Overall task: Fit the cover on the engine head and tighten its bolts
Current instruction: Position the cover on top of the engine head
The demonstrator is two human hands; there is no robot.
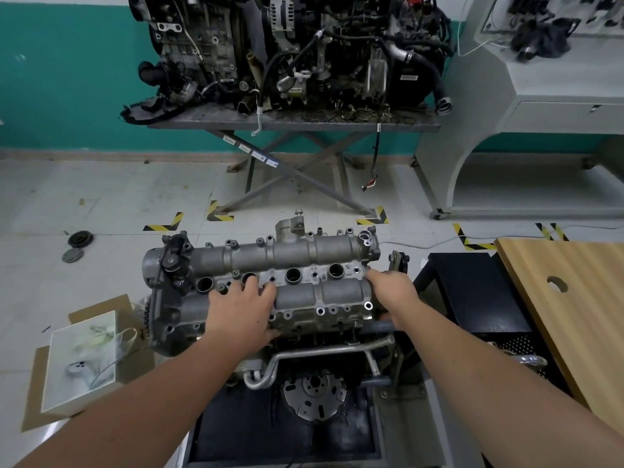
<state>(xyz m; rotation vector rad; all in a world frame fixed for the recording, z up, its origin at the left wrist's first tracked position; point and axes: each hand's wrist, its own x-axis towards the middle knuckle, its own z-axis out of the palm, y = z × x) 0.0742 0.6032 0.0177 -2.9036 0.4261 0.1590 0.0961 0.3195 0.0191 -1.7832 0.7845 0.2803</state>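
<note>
The grey cover point(270, 282) lies on top of the engine head point(324, 336), which sits on a dark stand in front of the person. The left hand point(241, 314) rests on the cover's near-left part, its grip spread flat, fingers straight. The right hand point(393, 288) presses the cover's right end, its grip likewise apart, fingers extended. A wooden desk point(574, 298) stands right of the cover.
</note>
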